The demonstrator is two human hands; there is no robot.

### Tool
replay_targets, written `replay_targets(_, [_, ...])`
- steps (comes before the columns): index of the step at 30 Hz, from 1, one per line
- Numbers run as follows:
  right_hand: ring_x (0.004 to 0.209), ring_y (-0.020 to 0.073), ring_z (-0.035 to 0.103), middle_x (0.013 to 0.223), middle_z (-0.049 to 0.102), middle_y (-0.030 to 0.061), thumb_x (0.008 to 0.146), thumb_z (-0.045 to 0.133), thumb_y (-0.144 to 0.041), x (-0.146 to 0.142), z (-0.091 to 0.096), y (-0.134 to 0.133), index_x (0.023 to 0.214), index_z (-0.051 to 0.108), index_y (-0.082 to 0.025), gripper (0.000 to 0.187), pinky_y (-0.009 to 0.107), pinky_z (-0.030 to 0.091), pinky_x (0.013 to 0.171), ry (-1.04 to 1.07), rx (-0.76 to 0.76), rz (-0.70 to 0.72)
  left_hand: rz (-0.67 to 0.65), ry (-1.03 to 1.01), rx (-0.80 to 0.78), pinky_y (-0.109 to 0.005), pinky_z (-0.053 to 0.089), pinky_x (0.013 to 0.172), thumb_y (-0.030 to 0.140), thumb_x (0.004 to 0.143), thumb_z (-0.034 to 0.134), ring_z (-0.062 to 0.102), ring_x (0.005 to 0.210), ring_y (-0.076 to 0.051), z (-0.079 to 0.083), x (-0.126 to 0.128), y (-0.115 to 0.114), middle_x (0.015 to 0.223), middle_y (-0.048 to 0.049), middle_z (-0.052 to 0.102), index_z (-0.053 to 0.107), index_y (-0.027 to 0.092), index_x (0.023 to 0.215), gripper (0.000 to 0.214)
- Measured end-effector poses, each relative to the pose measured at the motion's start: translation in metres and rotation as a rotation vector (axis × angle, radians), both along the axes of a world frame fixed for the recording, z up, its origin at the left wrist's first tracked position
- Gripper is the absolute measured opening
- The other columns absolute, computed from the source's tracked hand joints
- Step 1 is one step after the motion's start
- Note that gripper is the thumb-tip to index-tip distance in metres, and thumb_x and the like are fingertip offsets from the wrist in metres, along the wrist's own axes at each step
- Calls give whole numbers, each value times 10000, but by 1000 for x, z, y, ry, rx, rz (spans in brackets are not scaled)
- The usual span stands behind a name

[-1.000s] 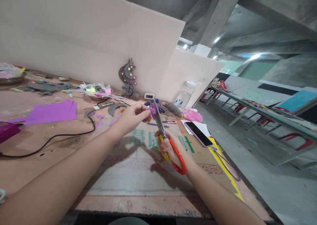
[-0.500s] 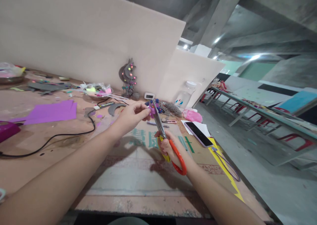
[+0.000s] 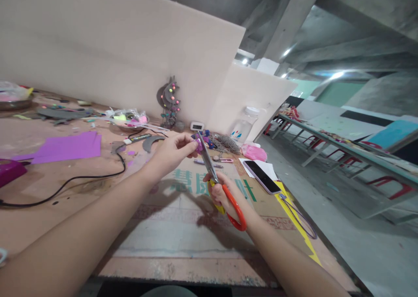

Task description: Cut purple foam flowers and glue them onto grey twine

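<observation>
Between the thumb and fingers of my left hand (image 3: 178,151) is pinched a small purple piece (image 3: 199,146), which looks like the purple sheets on the table; its exact shape is partly hidden. My right hand (image 3: 225,192) grips a pair of scissors (image 3: 206,157) by their orange and yellow handles. The blades point up and away from me, nearly together, and their tips lie against the purple piece. Both hands are above a cardboard sheet (image 3: 183,238) with green printed characters.
Purple sheets (image 3: 70,146) and a black cable (image 3: 94,177) lie to the left. A grey crescent decoration with coloured balls (image 3: 170,96) leans on the back board. Rightward are a phone (image 3: 261,176), a clear jar (image 3: 244,125), grey cord (image 3: 227,143) and a pink bundle (image 3: 254,152).
The scissor blades have come closer together at the purple piece, which shows less of itself now. Both hands stay in almost the same place.
</observation>
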State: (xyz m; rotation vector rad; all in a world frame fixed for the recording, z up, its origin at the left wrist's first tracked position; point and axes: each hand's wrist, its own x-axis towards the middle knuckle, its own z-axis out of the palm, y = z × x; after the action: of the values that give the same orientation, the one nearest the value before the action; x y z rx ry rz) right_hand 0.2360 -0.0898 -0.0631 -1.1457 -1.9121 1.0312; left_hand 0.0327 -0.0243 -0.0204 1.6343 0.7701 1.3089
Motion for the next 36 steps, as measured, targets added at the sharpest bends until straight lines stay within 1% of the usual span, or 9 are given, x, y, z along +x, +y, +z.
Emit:
replay_targets(5, [520, 104, 321, 671, 386, -24, 805, 437, -705, 0, 2, 1, 1035, 510, -192, 566, 234, 308, 478, 16, -11, -1, 0, -6, 11, -257, 474, 663, 347, 802, 588, 589, 655, -124, -1, 0, 1, 671, -4, 603, 559, 148, 715, 219])
replay_targets(10, [521, 100, 318, 671, 382, -33, 780, 452, -726, -1, 2, 2, 1021, 489, -187, 592, 234, 299, 481, 22, -25, 18, 0, -19, 17, -255, 468, 642, 339, 797, 588, 581, 639, -123, -1, 0, 2, 666, -3, 606, 550, 153, 702, 212])
replay_targets(18, [517, 93, 309, 659, 376, -39, 798, 459, -698, -1, 3, 1, 1004, 492, -181, 557, 226, 289, 470, 22, -35, 10, -3, -13, 17, -258, 468, 659, 332, 805, 581, 576, 650, -120, -2, -1, 2, 676, -2, 597, 550, 151, 705, 209])
replay_targets(25, [495, 92, 283, 632, 345, -48, 810, 456, -686, -1, 1, 0, 1029, 490, -192, 541, 227, 270, 452, 47, -55, 2, 14, -15, 2, -262, 474, 657, 357, 791, 591, 584, 642, -128, 0, 0, -1, 656, -2, 601, 568, 153, 710, 220])
replay_targets(31, [501, 94, 292, 639, 361, -42, 804, 474, -682, -2, 2, -1, 1023, 502, -187, 542, 228, 274, 454, 54, -53, -2, 21, 10, 21, -258, 470, 657, 358, 806, 580, 581, 643, -126, 0, -1, 0, 659, -5, 603, 566, 153, 714, 224])
replay_targets(36, [495, 92, 287, 632, 359, -45, 809, 470, -675, -3, 1, -1, 1026, 499, -190, 532, 225, 268, 451, 60, -58, -15, 19, 7, 4, -256, 473, 664, 357, 807, 582, 584, 655, -125, -1, -1, 1, 671, -6, 601, 571, 149, 725, 224])
